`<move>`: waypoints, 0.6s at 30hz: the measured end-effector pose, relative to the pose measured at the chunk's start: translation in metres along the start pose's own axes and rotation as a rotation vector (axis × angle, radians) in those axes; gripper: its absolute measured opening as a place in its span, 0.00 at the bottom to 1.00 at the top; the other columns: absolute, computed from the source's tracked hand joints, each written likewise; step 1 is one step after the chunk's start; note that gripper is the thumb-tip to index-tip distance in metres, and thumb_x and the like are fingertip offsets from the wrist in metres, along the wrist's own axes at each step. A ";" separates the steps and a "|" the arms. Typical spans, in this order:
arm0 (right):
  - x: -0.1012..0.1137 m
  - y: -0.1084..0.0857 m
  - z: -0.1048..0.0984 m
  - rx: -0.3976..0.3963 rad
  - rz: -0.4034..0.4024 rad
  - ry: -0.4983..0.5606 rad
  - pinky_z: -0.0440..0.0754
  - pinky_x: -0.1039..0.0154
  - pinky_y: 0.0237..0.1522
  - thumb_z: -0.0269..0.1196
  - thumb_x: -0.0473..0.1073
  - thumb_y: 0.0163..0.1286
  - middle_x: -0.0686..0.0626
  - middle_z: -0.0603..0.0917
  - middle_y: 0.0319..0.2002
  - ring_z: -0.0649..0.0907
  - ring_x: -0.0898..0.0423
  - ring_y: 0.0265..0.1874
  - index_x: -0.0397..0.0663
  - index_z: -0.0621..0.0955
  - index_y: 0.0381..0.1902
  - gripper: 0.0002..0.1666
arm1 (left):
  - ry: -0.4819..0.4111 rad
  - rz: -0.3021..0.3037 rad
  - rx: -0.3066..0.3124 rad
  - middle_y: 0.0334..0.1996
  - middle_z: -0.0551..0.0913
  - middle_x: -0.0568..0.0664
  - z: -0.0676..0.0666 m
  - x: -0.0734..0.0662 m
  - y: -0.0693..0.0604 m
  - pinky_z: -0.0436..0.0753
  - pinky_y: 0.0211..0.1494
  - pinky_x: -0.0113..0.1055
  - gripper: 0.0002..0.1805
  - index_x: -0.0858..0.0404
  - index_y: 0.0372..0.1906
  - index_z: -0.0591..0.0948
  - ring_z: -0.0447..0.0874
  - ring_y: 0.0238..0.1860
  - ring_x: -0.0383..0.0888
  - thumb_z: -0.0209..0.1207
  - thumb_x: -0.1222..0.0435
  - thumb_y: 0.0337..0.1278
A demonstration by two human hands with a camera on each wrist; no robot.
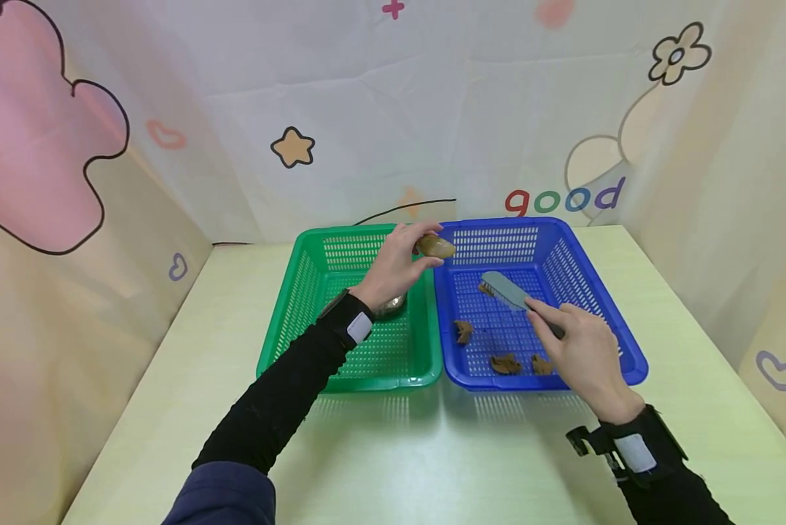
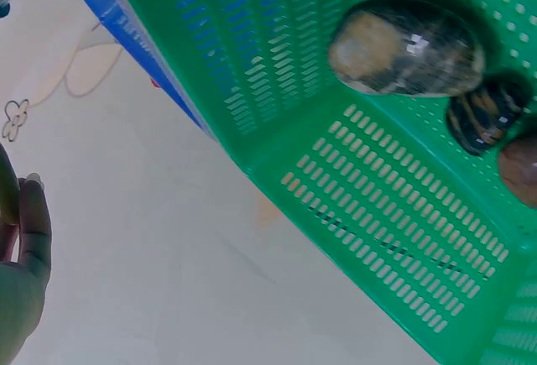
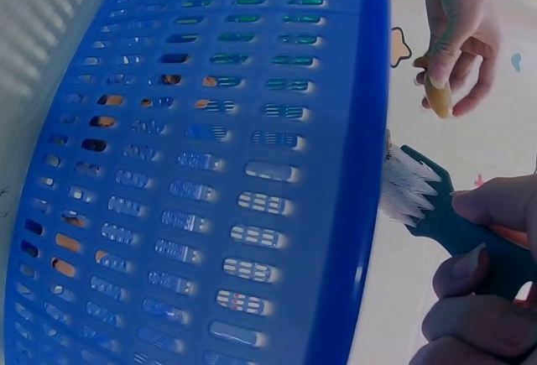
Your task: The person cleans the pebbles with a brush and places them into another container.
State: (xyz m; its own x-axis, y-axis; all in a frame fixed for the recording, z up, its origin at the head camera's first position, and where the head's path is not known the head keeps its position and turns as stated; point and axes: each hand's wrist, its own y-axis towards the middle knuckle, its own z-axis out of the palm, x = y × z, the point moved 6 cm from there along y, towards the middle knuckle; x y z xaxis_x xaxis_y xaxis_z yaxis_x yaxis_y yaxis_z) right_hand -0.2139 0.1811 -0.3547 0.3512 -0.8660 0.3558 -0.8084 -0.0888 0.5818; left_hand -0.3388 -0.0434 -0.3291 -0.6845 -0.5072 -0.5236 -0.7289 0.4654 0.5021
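Over the inner rims of the two baskets, my left hand (image 1: 393,266) pinches a smooth yellow-brown stone (image 1: 436,246) between thumb and fingers. My right hand (image 1: 583,354) grips the handle of a grey-green brush (image 1: 506,288), its pale bristles (image 3: 407,185) facing left in the right wrist view. The brush is held above the blue basket (image 1: 531,383), apart from the stone. Several brown clumps (image 1: 505,364) lie in that basket. Inside the green basket (image 1: 380,384) are a large dark polished stone (image 2: 407,50), a smaller striped stone (image 2: 487,117) and a reddish-brown stone (image 2: 522,168).
Both baskets stand side by side, touching or nearly so, on a pale table (image 1: 393,459). A printed curtain (image 1: 380,109) hangs behind them and along both sides. My left forearm crosses above the green basket's front.
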 end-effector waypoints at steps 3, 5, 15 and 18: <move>0.002 0.000 0.001 0.006 -0.004 0.002 0.58 0.68 0.15 0.66 0.39 0.64 0.53 0.62 0.14 0.61 0.60 0.15 0.43 0.85 0.50 0.16 | 0.014 -0.013 -0.005 0.51 0.81 0.56 -0.005 0.008 -0.005 0.72 0.46 0.36 0.25 0.63 0.60 0.74 0.71 0.44 0.49 0.65 0.66 0.57; 0.002 0.001 0.002 0.008 -0.007 0.005 0.58 0.68 0.15 0.66 0.39 0.64 0.53 0.62 0.14 0.61 0.60 0.15 0.43 0.85 0.50 0.17 | 0.023 -0.021 -0.010 0.51 0.81 0.56 -0.008 0.013 -0.008 0.73 0.46 0.36 0.25 0.63 0.60 0.74 0.71 0.44 0.50 0.65 0.66 0.56; 0.006 0.000 0.004 0.012 -0.020 0.010 0.58 0.68 0.15 0.66 0.39 0.64 0.53 0.62 0.14 0.61 0.61 0.14 0.43 0.85 0.50 0.17 | 0.076 -0.090 -0.009 0.53 0.80 0.59 -0.022 0.040 -0.027 0.75 0.49 0.39 0.23 0.67 0.58 0.77 0.72 0.48 0.52 0.64 0.67 0.58; 0.008 0.000 0.005 0.015 -0.020 0.016 0.58 0.68 0.15 0.65 0.39 0.64 0.53 0.62 0.14 0.61 0.61 0.14 0.43 0.85 0.51 0.17 | 0.066 -0.132 0.006 0.54 0.79 0.60 -0.026 0.050 -0.032 0.76 0.51 0.41 0.22 0.67 0.58 0.77 0.72 0.50 0.53 0.64 0.67 0.58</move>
State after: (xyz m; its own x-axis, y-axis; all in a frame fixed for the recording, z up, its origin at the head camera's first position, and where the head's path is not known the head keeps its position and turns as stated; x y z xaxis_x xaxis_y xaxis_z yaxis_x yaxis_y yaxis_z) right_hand -0.2136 0.1719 -0.3556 0.3744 -0.8563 0.3557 -0.8084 -0.1136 0.5776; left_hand -0.3495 -0.1024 -0.3534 -0.5807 -0.6110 -0.5380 -0.8126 0.3955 0.4281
